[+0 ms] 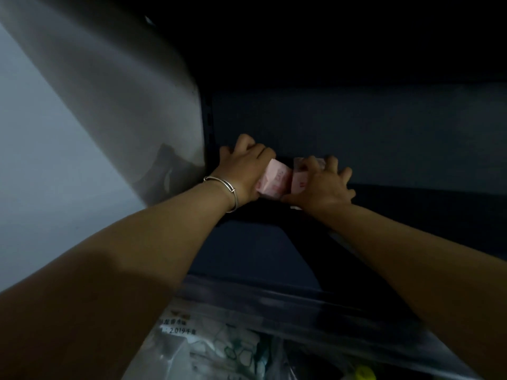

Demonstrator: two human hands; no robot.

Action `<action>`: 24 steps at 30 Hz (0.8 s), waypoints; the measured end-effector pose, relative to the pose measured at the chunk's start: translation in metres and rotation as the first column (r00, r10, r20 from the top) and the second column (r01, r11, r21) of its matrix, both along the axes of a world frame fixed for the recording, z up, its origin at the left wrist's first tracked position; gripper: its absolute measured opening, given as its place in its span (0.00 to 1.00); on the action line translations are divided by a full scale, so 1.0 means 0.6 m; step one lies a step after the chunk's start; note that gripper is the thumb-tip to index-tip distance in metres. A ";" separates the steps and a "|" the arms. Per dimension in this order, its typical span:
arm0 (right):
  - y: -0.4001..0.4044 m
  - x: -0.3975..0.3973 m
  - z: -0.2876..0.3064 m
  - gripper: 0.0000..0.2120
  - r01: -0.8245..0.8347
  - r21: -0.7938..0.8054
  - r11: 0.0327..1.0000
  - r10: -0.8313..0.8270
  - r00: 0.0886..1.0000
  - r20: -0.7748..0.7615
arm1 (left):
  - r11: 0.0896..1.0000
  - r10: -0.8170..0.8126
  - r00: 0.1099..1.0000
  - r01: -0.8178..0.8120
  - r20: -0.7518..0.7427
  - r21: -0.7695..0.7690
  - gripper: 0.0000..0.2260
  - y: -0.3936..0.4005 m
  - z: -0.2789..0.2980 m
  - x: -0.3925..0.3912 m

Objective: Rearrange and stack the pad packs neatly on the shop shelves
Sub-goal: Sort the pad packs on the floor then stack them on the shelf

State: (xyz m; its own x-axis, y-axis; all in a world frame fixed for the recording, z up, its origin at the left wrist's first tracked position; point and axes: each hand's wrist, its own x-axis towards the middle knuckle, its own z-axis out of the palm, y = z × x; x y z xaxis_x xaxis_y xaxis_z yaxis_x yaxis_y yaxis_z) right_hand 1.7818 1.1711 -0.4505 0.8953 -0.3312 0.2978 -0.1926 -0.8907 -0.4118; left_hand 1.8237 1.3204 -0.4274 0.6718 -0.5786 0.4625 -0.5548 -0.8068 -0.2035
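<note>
Both arms are reaching into a dark shelf [411, 204]. The left hand [244, 174], with a silver bangle [223, 189] on its wrist, is gripping one pink pad pack [274, 179]. The right hand [321, 185] is gripping a second pink pack [299, 183] just beside it. Both packs are sitting at the shelf's left end, near the grey wall [96, 105]. A clear plastic bag [208, 346] is lying below.

Pretty dim in here: left hand [245, 171] and right hand [320, 185] each grip a pink pad pack [274, 180], 2 packs side by side on the dark shelf [411, 204], bangle [222, 190] on the left wrist.
</note>
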 end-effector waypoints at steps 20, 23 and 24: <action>-0.117 -0.253 0.025 0.26 0.084 0.107 0.991 -0.106 0.970 0.217 | 0.999 -0.036 0.998 0.034 -0.049 -0.032 0.28 -0.099 0.018 -0.218; -0.115 -0.313 0.030 0.25 0.026 0.165 0.986 -0.067 0.967 0.247 | 0.998 -0.048 0.997 0.045 -0.058 -0.051 0.31 -0.085 0.026 -0.273; -0.112 -0.333 0.031 0.24 0.006 0.185 0.983 -0.055 0.964 0.259 | 0.997 -0.047 0.997 0.043 -0.066 -0.062 0.34 -0.080 0.028 -0.290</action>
State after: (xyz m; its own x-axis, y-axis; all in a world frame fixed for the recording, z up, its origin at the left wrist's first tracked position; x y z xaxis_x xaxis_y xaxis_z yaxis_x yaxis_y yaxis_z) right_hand 1.5822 1.1038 -0.4320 0.7827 -0.4274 0.4525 -0.0824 -0.7918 -0.6052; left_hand 1.6496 1.2721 -0.4104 0.6769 -0.5809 0.4521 -0.6014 -0.7906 -0.1154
